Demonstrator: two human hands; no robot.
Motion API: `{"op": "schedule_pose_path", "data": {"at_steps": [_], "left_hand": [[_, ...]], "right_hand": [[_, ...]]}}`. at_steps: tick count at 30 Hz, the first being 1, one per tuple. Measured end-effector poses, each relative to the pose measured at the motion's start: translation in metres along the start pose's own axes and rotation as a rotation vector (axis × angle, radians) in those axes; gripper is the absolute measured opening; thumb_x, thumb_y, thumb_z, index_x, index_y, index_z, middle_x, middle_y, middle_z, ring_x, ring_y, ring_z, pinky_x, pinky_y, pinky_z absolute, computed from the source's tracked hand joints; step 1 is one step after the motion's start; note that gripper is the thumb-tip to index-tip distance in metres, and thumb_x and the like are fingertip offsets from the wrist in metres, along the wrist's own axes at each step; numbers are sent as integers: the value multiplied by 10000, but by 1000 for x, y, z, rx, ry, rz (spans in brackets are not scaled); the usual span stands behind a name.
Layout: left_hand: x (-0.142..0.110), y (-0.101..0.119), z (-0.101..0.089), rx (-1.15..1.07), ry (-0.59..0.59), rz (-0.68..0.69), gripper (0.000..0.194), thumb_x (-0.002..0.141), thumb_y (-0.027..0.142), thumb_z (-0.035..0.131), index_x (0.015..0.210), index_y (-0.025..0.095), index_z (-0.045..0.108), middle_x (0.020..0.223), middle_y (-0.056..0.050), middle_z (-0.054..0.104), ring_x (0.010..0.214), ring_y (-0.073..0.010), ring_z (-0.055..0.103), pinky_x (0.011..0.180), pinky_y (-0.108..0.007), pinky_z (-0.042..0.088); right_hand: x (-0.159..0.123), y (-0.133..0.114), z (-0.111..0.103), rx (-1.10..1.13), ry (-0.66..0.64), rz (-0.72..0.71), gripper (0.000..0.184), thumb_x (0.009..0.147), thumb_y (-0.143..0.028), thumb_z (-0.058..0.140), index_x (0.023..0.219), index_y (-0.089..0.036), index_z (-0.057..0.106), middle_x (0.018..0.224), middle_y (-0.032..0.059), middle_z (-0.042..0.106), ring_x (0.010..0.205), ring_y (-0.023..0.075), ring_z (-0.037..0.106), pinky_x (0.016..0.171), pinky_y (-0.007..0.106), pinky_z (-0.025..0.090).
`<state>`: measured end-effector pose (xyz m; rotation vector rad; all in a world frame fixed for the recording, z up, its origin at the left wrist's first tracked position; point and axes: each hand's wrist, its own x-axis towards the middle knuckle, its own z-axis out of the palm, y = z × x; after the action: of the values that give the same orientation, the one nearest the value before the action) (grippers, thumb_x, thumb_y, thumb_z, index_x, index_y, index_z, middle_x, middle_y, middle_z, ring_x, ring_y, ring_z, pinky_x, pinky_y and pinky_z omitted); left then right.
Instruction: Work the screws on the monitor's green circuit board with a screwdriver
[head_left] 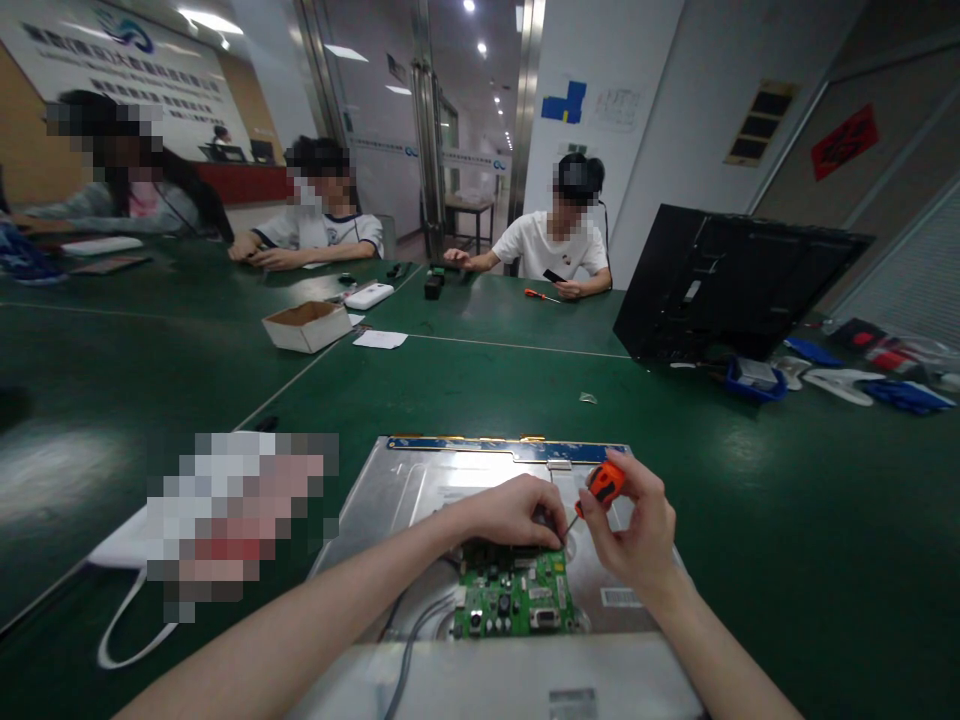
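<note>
My right hand [637, 530] grips the orange and black handle of a screwdriver [606, 482]. The thin shaft slants down to the left, its tip close to the upper right corner of a green circuit board [514, 590]. My left hand [517, 510] is curled at that corner, fingertips pressed together beside the screwdriver tip; whatever they pinch is hidden. The board lies on the silver metal back of a flat display panel [405, 480]. Grey cables [411, 650] run from the board's left side toward me. Along the panel's far edge sits a blue circuit strip [465, 447].
A white bag [120, 540] with a strap lies left of the panel. Farther off are an open cardboard box [307, 328], white paper [380, 340] and a black monitor [727, 285]. A blue tray [756, 382] stands at right. Several people sit across the green table [480, 385].
</note>
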<state>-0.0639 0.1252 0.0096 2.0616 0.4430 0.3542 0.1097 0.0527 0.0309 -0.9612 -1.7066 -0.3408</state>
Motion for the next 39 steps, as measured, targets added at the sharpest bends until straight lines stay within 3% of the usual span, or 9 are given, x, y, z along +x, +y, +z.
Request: {"op": "schedule_pose_path", "data": {"at_steps": [16, 30, 39], "left_hand": [[0, -2, 0, 37, 20, -11, 111, 734, 67, 752, 803, 154, 745, 800, -2, 693, 758, -154, 626, 708, -220, 462], [0, 1, 0, 69, 11, 3, 113, 733, 59, 740, 811, 141, 735, 852, -21, 704, 781, -168, 634, 712, -230, 464], [-2, 4, -2, 100, -14, 6, 243, 729, 17, 674, 920, 145, 753, 901, -28, 720, 780, -166, 638, 715, -228, 479]], "right_hand": [[2, 5, 2, 16, 5, 5, 443, 916, -259, 598, 1329, -205, 445, 755, -15, 623, 463, 109, 568, 443, 224, 514], [3, 2, 0, 5, 27, -40, 500, 918, -257, 591, 1388, -215, 428, 802, 13, 663, 472, 126, 586, 424, 231, 509], [5, -1, -1, -19, 2, -35, 446, 915, -272, 583, 1336, -216, 444, 770, 5, 663, 462, 124, 580, 416, 230, 509]]}}
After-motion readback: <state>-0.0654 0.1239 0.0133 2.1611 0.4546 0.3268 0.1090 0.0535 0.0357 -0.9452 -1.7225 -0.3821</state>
